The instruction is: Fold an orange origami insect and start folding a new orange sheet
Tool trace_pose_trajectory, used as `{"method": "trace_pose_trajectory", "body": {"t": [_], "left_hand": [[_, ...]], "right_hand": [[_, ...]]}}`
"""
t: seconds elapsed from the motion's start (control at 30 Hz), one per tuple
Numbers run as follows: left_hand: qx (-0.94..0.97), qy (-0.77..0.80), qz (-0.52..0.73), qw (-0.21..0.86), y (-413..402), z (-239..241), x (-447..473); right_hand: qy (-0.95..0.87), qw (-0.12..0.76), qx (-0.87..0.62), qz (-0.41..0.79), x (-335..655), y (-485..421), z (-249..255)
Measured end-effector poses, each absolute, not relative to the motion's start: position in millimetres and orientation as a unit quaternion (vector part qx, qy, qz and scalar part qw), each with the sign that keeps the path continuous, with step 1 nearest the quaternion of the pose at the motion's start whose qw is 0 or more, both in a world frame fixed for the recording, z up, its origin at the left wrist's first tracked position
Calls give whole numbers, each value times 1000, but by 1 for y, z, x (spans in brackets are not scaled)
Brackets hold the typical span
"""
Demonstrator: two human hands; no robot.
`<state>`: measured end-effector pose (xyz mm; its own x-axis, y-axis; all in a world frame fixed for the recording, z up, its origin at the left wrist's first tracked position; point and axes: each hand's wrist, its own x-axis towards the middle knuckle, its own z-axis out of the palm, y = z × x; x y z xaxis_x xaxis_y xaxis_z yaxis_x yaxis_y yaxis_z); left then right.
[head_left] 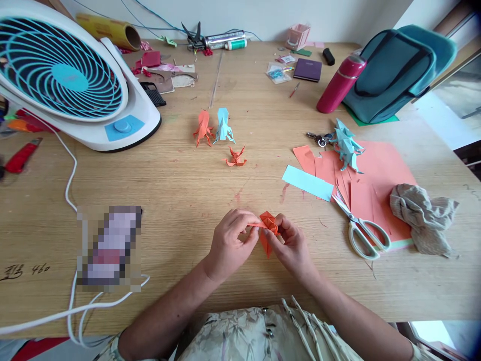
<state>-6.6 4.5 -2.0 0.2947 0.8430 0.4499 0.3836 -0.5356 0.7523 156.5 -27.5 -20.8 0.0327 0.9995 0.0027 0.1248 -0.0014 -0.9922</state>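
In the head view, the left hand (233, 240) is pinching a narrow tip of the orange folded-paper figure (266, 245) between thumb and fingers, while the right hand (291, 245) is grasping the figure's other side, so each grip is closing on paper. The figure is being held over the near part of the brown wooden table (180, 200). Toward the back, a small clear plastic bag (278, 75) is holding light-blue pieces, and a pink openwork plastic basket (298, 35) is standing near the wall, its contents too small to tell. A capped magenta cylindrical bottle (340, 85) is standing beside a teal fabric bag (394, 70); both are hiding whatever they are containing.
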Motion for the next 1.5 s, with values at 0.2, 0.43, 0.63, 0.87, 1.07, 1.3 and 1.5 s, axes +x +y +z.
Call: {"method": "trace_pose_trajectory", "body": {"t": [0.2, 0.43, 0.63, 0.87, 1.07, 1.3, 1.5], "left_hand": [[788, 394, 430, 195, 3, -1, -8], [804, 365, 449, 139, -2, -2, -9], [824, 337, 440, 122, -2, -4, -14], [824, 339, 436, 128, -1, -6, -15], [830, 337, 427, 123, 1, -7, -15], [826, 334, 442, 103, 2, -8, -13], [830, 326, 441, 104, 1, -10, -11]], "right_hand": [[-533, 502, -510, 452, 158, -28, -24], [-504, 525, -473, 498, 158, -27, -27], [-501, 533, -444, 517, 159, -26, -27], [-495, 505, -481, 518, 160, -26, -28], [-520, 493, -487, 499, 161, -25, -28], [-488, 491, -491, 528, 158, -27, -22], [-469, 509, -477, 541, 158, -26, -22]]}}
